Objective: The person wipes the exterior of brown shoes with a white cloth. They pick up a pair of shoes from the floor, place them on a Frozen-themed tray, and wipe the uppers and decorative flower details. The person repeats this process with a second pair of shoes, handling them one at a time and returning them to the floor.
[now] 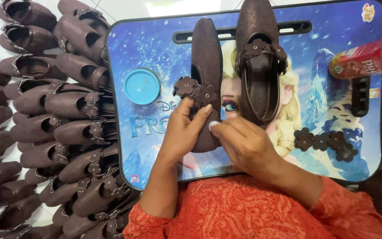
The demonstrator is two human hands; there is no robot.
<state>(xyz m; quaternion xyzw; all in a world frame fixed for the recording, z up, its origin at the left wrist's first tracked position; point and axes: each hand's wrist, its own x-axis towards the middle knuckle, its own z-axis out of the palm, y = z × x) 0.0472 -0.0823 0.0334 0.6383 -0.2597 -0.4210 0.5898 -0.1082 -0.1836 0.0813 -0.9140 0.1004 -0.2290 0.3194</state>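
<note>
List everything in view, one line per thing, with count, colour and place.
Shoe being worked on: one, dark brown, on its side at tray centre.
Flower strap: one, brown, on that shoe.
Finished shoe: one, brown, upright beside it.
Loose flower trim: one strip, brown, tray right.
Round lid: one, blue, tray left.
Lap tray: one, blue, printed.
Tube: one, red, upper right.
Shoe pile: many, brown, floor left.
Left hand: on shoe.
Right hand: on shoe.
</note>
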